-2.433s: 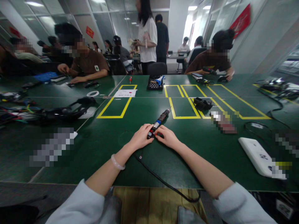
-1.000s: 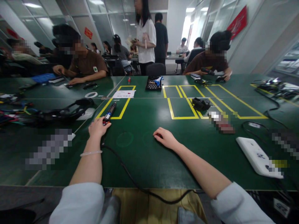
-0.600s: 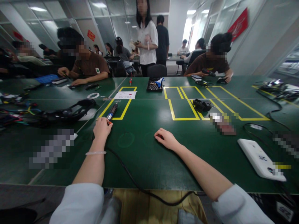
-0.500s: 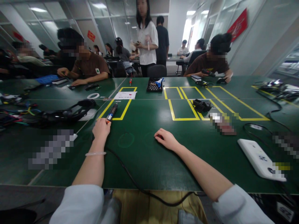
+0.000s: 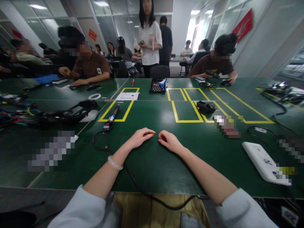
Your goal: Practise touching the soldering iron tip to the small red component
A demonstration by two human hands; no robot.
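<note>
My left hand (image 5: 140, 138) is over the green table in front of me, its fingers pinching a small orange piece (image 5: 152, 134) at the tips. Close beside it on the right, my right hand (image 5: 170, 141) rests with the fingers curled together; whatever they hold, if anything, is hidden. A narrow gap separates the two hands. Beyond my left hand, to the left, lies a dark cylindrical corded device (image 5: 113, 114) with a blue and silver band and reddish bits at its near end. Its black cable (image 5: 134, 182) loops back under my left wrist and over the table edge.
Yellow tape outlines (image 5: 189, 121) mark the table. A black bracket-like part (image 5: 205, 107), a white power bank (image 5: 261, 161) and a black tray (image 5: 157, 86) lie about. Black headgear (image 5: 71, 115) and coloured wires are at left. Co-workers sit across the table.
My left hand has left the corded device and moved right to beside my right hand, with an orange piece now showing at its fingertips. The right hand has barely moved.
</note>
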